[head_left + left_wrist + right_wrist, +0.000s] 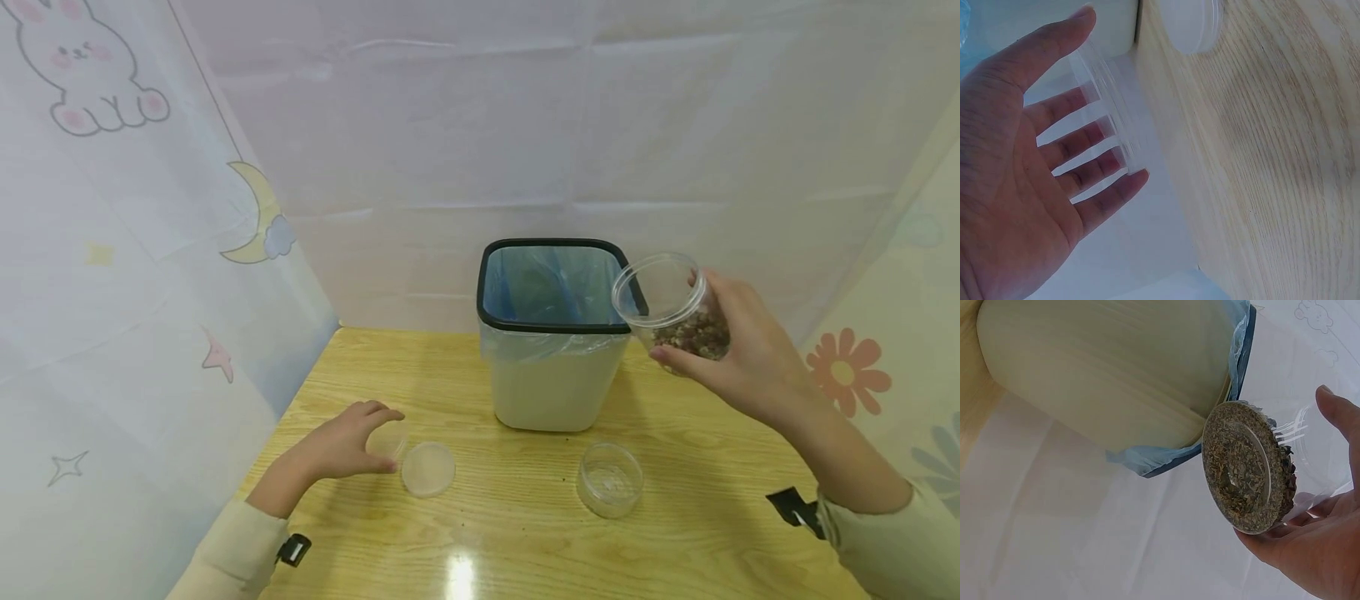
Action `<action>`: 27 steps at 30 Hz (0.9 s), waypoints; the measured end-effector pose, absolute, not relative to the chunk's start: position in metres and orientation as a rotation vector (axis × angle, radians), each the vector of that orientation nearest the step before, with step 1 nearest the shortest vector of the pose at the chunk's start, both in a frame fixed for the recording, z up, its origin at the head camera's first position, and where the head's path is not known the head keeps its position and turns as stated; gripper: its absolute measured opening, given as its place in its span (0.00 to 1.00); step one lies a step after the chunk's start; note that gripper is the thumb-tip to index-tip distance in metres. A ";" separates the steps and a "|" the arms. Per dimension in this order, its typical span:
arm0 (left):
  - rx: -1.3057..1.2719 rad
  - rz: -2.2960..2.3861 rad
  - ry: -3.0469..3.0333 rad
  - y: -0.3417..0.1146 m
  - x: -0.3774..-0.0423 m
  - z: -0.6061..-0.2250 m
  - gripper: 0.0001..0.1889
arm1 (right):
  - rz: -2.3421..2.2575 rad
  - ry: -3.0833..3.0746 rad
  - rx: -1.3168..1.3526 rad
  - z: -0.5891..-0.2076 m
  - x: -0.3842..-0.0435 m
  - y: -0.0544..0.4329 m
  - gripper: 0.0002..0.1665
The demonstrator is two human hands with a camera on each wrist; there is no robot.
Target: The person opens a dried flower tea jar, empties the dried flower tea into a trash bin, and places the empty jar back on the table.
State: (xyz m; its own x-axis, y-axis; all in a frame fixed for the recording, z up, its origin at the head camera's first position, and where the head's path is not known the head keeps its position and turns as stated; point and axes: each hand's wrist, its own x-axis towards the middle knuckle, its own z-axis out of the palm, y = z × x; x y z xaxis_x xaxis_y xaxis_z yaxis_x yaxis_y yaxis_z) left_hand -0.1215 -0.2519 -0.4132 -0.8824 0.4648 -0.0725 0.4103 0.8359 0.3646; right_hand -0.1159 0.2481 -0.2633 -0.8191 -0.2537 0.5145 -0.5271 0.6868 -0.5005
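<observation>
My right hand (753,358) grips a clear plastic jar (636,320) round its side, beside the bin's right rim. The jar is lidless and tilted, its mouth turned toward the bin. Dried brown plant bits (1235,469) lie against the jar's base and lower side. Low over the table at the left, my left hand (337,446) holds a clear round lid (1116,106) by its edge, between thumb and fingertips. Close to that hand, a second, frosted round lid (428,469) lies flat on the table.
A pale bin (551,387) with a black rim and a bluish plastic liner stands at the back of the wooden table (517,550). In front of it, to the right, sits a low clear round container (611,483). Printed cloth hangs behind and at both sides.
</observation>
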 end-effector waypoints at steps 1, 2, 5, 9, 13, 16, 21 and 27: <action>0.689 0.518 2.856 -0.252 -0.121 -0.413 0.39 | 0.917 -2.492 0.607 -0.263 -0.116 0.248 0.50; 0.689 0.520 2.854 -0.253 -0.121 -0.414 0.39 | 0.916 -2.492 0.606 -0.264 -0.116 0.249 0.51; 0.689 0.519 2.855 -0.255 -0.121 -0.415 0.38 | 0.908 -2.494 0.595 -0.264 -0.116 0.249 0.53; 0.683 0.524 2.853 -0.258 -0.120 -0.417 0.37 | 0.905 -2.492 0.596 -0.264 -0.117 0.250 0.52; 0.674 0.527 2.845 -0.262 -0.120 -0.420 0.37 | 0.901 -2.495 0.599 -0.264 -0.120 0.251 0.50; 0.671 0.529 2.842 -0.264 -0.120 -0.423 0.38 | 0.911 -2.494 0.611 -0.263 -0.123 0.251 0.48; 0.637 0.541 2.832 -0.269 -0.119 -0.428 0.39 | 0.899 -2.503 0.609 -0.263 -0.128 0.253 0.49; 0.613 0.567 2.821 -0.273 -0.118 -0.433 0.39 | 0.866 -2.519 0.568 -0.262 -0.129 0.254 0.55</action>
